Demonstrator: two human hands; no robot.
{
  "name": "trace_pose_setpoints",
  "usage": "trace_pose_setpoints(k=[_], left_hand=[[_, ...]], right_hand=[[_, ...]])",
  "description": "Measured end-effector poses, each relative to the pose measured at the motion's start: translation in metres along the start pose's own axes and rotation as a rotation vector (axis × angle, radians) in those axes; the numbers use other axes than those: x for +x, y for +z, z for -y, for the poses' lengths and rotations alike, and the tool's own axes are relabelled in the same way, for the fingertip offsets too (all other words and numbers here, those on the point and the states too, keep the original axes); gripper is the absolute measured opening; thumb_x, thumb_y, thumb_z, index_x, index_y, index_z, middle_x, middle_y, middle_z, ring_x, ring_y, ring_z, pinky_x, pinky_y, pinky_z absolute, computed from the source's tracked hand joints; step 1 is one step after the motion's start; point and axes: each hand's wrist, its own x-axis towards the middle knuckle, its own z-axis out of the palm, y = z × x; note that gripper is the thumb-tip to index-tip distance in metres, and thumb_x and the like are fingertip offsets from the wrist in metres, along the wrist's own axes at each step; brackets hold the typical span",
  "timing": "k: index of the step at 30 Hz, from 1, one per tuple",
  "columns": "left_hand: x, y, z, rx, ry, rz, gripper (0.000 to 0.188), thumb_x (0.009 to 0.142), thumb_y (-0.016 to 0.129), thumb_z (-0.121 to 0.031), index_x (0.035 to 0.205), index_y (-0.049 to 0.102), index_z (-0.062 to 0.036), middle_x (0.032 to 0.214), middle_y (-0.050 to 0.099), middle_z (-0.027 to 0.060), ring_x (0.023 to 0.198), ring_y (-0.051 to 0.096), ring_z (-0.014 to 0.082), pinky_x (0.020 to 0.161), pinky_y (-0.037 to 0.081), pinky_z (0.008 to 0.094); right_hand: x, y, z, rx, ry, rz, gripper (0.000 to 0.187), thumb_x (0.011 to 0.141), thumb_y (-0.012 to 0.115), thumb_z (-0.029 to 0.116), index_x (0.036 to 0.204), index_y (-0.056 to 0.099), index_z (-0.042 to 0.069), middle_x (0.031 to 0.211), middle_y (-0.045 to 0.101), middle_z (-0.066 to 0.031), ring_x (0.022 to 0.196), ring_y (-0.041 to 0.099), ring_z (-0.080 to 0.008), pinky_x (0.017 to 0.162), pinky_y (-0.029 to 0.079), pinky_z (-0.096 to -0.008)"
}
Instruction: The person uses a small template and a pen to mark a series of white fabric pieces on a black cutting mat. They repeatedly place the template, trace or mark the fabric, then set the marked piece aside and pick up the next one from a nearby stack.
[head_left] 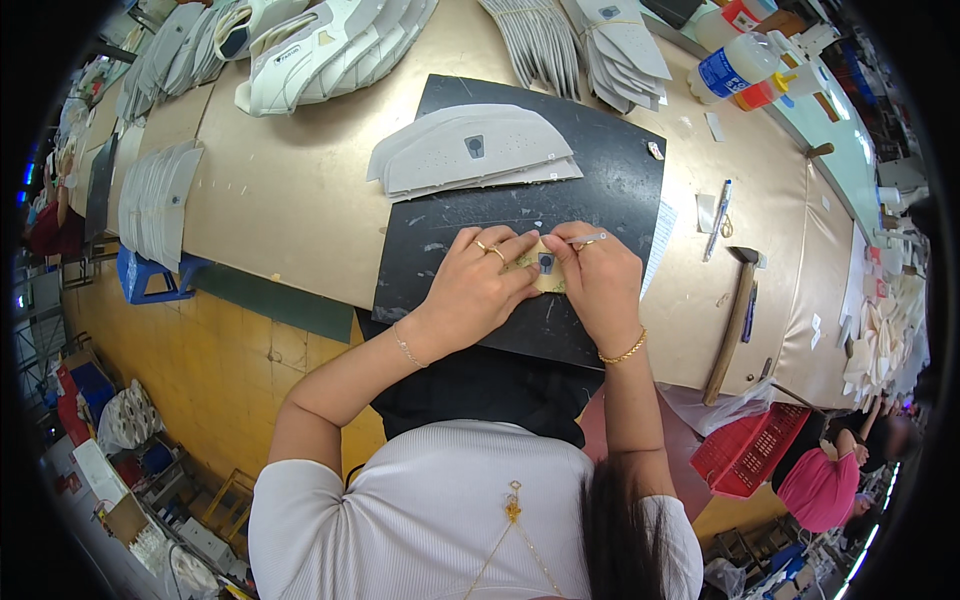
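Observation:
Over the black mat [430,230], my left hand [480,275] has its bent fingers closed on the left side of a small yellowish piece [553,282] with a dark patch on it. My right hand [603,275] pinches the same piece at its right side, thumb near the patch. A thin pale stick-like tool [592,238] lies in the fingers of the right hand; its kind is unclear. Just beyond my hands, a few light grey curved shoe pieces [430,150] lie stacked on the mat, the top one bearing a dark patch.
Shoe uppers [320,55] and bundled grey pieces [615,50] sit at the back. A hammer [735,325], a pen [718,220] and bottles [735,68] are on the right. A red basket [745,450] stands below the table edge, a blue stool [155,275] at left.

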Motion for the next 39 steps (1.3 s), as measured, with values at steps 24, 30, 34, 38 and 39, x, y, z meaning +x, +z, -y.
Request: trace_pose_setpoints(k=[24, 30, 34, 38, 39], left_hand=[[0.019, -0.018, 0.019, -0.436, -0.184, 0.103, 0.038, 0.073, 0.087, -0.016, 0.105, 0.068, -0.0098, 0.119, 0.064, 0.0074, 0.116, 0.06, 0.0301, 0.103, 0.048, 0.0398], [0.033, -0.047, 0.057, -0.002, -0.039, -0.32, 0.039, 0.076, 0.085, -0.021, 0.111, 0.07, -0.0119, 0.127, 0.064, 0.0069, 0.119, 0.059, 0.0306, 0.103, 0.046, 0.0424], [0.03, -0.047, 0.057, 0.114, 0.009, -0.324, 0.034, 0.078, 0.084, -0.021, 0.109, 0.073, -0.0105, 0.132, 0.066, 0.0065, 0.119, 0.059, 0.0302, 0.103, 0.045, 0.0434], [0.008, -0.021, 0.024, -0.073, 0.073, -0.12, 0.032, 0.075, 0.086, -0.02, 0.104, 0.075, -0.0085, 0.13, 0.066, 0.0079, 0.118, 0.06, 0.0309, 0.102, 0.047, 0.0427], [0.004, -0.015, 0.019, -0.111, 0.091, -0.072, 0.034, 0.074, 0.087, -0.02, 0.103, 0.076, -0.0081, 0.13, 0.066, 0.0084, 0.117, 0.06, 0.0312, 0.102, 0.047, 0.0425]], right_hand=[[-0.021, -0.029, -0.002, 0.49, 0.343, -0.361, 0.026, 0.104, 0.062, 0.019, 0.092, 0.069, -0.003, 0.088, 0.07, -0.0094, 0.078, 0.065, -0.0175, 0.074, 0.051, -0.0295], [-0.024, -0.04, -0.004, 0.576, 0.317, -0.443, 0.023, 0.105, 0.06, 0.019, 0.097, 0.065, -0.002, 0.088, 0.071, -0.0095, 0.082, 0.068, -0.0171, 0.078, 0.052, -0.0287], [-0.028, -0.036, -0.004, 0.566, 0.326, -0.411, 0.022, 0.105, 0.061, 0.018, 0.096, 0.065, -0.001, 0.089, 0.071, -0.0094, 0.082, 0.068, -0.0171, 0.078, 0.052, -0.0286], [-0.033, -0.03, -0.004, 0.551, 0.317, -0.397, 0.022, 0.105, 0.062, 0.018, 0.095, 0.067, -0.002, 0.088, 0.071, -0.0089, 0.08, 0.065, -0.0159, 0.075, 0.051, -0.0281], [-0.034, -0.031, -0.005, 0.541, 0.312, -0.369, 0.023, 0.106, 0.06, 0.019, 0.097, 0.065, -0.002, 0.089, 0.07, -0.01, 0.082, 0.067, -0.0172, 0.078, 0.053, -0.0288]])
